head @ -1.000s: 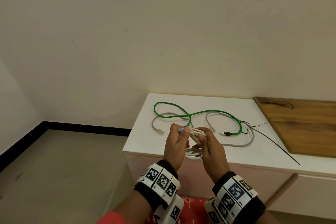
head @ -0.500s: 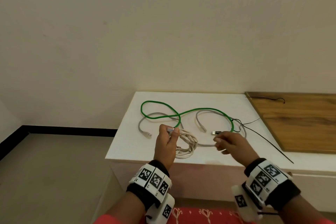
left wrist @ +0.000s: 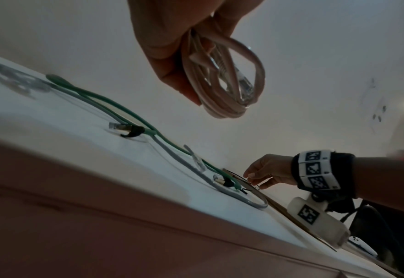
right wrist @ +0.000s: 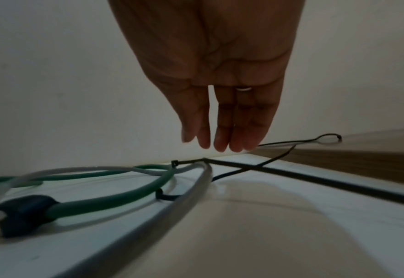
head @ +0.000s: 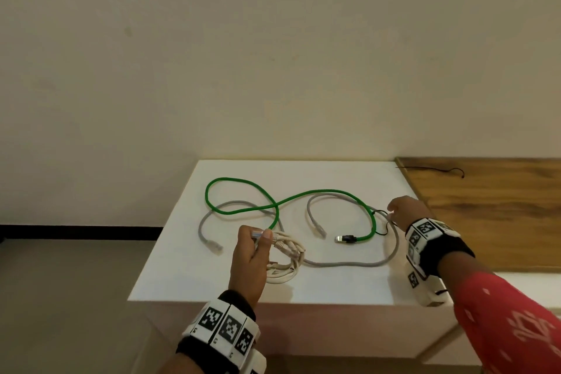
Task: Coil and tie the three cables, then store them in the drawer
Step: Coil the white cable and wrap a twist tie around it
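At lower left of centre in the head view, the left hand gripped the coiled white cable, fingers curled round the bundled loops with both plugs held at the top; the coil looked light and springy, so I judged it would unwind unless it was clamped where the loops crossed; across mid-frame the green cable and the grey cable lay loose and crossed on the white counter, limp and best lifted near a plug; at right the right hand hung with fingers straight and slightly spread, just above the thin black cable ties; these looked slippery, flat and fiddly to pinch; no drawer was seen open.
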`<state>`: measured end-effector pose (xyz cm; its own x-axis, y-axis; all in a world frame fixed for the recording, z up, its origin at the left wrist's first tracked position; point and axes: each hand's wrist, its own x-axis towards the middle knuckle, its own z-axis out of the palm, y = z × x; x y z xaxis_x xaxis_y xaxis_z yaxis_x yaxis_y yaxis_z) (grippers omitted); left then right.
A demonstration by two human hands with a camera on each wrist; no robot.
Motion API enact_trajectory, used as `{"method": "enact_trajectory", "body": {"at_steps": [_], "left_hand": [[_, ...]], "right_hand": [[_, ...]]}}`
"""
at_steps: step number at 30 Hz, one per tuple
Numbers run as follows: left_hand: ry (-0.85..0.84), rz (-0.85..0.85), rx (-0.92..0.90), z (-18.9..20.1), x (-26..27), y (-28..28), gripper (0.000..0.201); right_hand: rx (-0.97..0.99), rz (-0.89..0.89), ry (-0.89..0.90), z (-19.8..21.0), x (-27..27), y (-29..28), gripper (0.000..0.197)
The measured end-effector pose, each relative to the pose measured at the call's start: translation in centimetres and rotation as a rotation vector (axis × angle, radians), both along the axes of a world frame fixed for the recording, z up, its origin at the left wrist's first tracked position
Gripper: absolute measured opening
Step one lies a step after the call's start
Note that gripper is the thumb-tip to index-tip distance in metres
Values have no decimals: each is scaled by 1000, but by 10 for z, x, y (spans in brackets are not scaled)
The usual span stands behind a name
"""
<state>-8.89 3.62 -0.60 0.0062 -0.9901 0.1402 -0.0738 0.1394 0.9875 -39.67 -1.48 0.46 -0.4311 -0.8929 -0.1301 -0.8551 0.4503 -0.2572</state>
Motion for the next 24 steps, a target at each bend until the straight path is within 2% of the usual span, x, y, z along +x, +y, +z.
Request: {"method": "enact_trajectory", "body": {"at_steps": [3,6,11,17,24], "left_hand": [[9,-10,6,-3,-2,-4,15],[8,-18,15,-7,-5,-7,15],[22,-9,29,-10,-6,-9,14],[31,19,8,-1,-7,-3,16],[33,45,-36,19,-4,13,15]], "right_hand": [[42,-40,-14,-6,-1,-10,31],[52,-83,-39,-10,-1,-14,22],[-43,-137,-118,-9,-6,-16,4],[-178,-105,-267,5,-9,-5,25],[-403,57,-337,59,38,44,22]]}}
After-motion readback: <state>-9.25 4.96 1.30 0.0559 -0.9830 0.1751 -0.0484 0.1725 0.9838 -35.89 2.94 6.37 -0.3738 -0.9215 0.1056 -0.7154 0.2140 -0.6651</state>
